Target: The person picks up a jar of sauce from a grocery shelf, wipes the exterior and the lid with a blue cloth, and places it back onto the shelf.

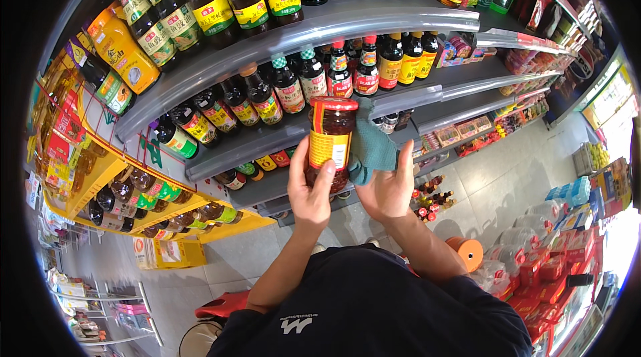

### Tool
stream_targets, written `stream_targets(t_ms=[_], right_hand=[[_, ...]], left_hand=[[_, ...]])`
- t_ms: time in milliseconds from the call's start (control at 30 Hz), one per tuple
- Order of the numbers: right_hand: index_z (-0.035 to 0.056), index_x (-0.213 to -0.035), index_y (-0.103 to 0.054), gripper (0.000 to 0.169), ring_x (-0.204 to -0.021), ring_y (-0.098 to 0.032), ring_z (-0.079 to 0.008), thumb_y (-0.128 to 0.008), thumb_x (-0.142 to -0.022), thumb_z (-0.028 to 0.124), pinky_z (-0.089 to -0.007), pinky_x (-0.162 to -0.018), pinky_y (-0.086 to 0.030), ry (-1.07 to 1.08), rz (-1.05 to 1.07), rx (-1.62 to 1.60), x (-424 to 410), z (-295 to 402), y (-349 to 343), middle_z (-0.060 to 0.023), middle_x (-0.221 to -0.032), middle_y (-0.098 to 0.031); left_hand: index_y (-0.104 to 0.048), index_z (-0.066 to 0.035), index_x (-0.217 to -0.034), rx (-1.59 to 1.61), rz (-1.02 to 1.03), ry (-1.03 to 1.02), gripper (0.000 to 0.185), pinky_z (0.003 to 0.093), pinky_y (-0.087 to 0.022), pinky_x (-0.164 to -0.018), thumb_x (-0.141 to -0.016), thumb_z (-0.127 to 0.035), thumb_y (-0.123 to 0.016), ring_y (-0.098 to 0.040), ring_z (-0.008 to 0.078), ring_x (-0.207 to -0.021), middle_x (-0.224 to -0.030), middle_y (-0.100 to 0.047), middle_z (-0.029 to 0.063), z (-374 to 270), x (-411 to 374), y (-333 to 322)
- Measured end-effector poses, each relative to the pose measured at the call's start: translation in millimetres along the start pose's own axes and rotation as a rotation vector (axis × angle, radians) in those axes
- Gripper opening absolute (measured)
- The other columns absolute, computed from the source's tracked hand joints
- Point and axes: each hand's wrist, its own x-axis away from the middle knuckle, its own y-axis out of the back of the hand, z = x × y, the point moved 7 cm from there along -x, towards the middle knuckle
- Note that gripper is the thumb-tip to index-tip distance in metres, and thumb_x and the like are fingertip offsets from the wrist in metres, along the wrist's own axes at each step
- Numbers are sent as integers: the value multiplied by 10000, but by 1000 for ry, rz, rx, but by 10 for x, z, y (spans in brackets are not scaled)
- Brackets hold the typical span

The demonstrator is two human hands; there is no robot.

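Observation:
My left hand (pixel 313 184) grips a glass jar (pixel 331 144) with a red lid, a yellow and red label and dark contents, held upright in front of the shelves. Against the jar's right side rests a green cloth (pixel 373 149), bunched over the fingers of my right hand (pixel 384 189). The thumb of that hand points up, apart from the jar, and its fingertips are hidden by the cloth. Behind the jar, sauce bottles (pixel 288 87) with dark contents line the middle shelf.
Above runs a shelf edge (pixel 300 39) under more bottles. Yellow shelving (pixel 225 229) with bottles stands at the left. Small bottles (pixel 433 199) are on the tiled floor, right of my hands. Red boxes (pixel 543 277) and large clear bottles (pixel 518 237) stand farther right.

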Motion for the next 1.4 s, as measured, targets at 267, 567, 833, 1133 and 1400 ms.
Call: stream_targets(t_ms=[267, 567, 833, 1133, 1400], right_hand=[[-12, -1219, -573, 314, -1045, -623, -180, -607, -932, 109, -352, -932, -490, -52, 101, 144, -114, 61, 132, -108, -1113, -665], [12, -1252, -464, 483, -1008, -613, -133, -747, -864, 62, -287, -871, -512, -33, -1, 408, -230, 13, 30, -65, -1069, -630], [8, -1197, -491, 441, -929, -598, -87, -752, -863, 132, -260, -819, -508, -36, -35, 743, -167, 23, -149, -45, -1031, -641], [-3, -1064, -602, 303, -848, -627, -118, -730, -794, 46, -273, -776, -516, 86, -201, 541, -160, 164, -56, -47, -955, -669], [3, -1131, -620, 379, -912, -625, -112, -746, -783, 80, -285, -836, -506, 113, -91, 581, -102, 321, -48, -46, -1022, -673]], left_hand=[[-349, 48, -1438, 78, 17, 14, 516, 324, -422, -1028, -969, -18, -555, -532, 185, -1214, -1364, -518, 137, 4, -19, 31], [-353, 49, -1450, 258, -1, 99, 499, 338, -387, -1066, -984, -33, -513, -516, 190, -1236, -1381, -508, 134, 98, -10, 67], [-329, 54, -1472, 170, 133, 28, 528, 330, -357, -1089, -983, -26, -511, -490, 194, -1274, -1410, -487, 131, 79, 9, -5], [-356, 53, -1445, -221, 100, -15, 680, 358, -393, -1061, -854, -14, -686, -467, 244, -1281, -1403, -410, 177, 111, 153, -139], [-383, 26, -1414, 122, 129, 55, 677, 366, -437, -1047, -815, 91, -692, -474, 245, -1284, -1408, -429, 163, 115, 220, -142]])
